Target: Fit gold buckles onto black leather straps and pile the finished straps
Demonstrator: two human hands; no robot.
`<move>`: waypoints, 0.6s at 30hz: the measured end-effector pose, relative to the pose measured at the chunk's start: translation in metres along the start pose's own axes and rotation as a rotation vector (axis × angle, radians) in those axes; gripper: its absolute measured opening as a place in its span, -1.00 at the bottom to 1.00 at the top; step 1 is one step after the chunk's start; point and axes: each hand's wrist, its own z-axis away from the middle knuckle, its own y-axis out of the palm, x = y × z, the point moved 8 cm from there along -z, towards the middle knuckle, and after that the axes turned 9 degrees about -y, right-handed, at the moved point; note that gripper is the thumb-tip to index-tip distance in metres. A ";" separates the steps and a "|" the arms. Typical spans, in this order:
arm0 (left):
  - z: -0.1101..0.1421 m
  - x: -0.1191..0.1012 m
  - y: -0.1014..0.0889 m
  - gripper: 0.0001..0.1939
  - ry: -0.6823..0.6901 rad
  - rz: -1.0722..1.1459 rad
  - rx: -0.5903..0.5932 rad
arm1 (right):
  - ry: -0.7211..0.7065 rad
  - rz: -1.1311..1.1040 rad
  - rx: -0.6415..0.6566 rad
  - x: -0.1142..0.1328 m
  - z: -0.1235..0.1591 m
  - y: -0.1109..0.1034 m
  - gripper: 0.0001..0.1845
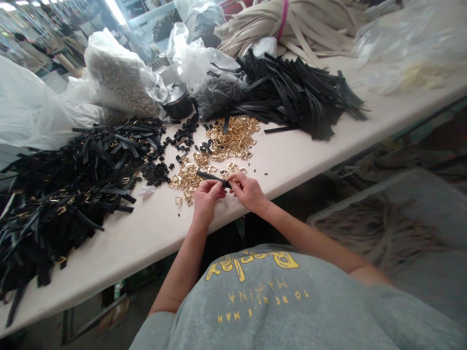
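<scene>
Between my two hands is a short black strap (209, 177), held just above the table's front edge. My left hand (207, 195) pinches it along its middle, and the strap's far end sticks out to the upper left. The fingers of my right hand (246, 189) close on its other end, where something small and black sits that I cannot make out. Right behind my hands lie gold buckles (231, 138) in a loose pile. Small black loops (156, 173) are heaped to the left of the buckles.
Black straps with gold buckles (87, 165) cover the table's left side. Loose black straps (299, 92) lie at the back right, before a beige strap bundle (292, 26). A metal-lidded pot (177, 99) and filled plastic bags (116, 73) stand behind. A bin (394, 228) is below right.
</scene>
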 end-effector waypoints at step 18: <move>-0.001 -0.003 0.005 -0.69 -0.109 0.079 0.064 | -0.095 0.154 -0.083 0.007 0.001 -0.002 -0.91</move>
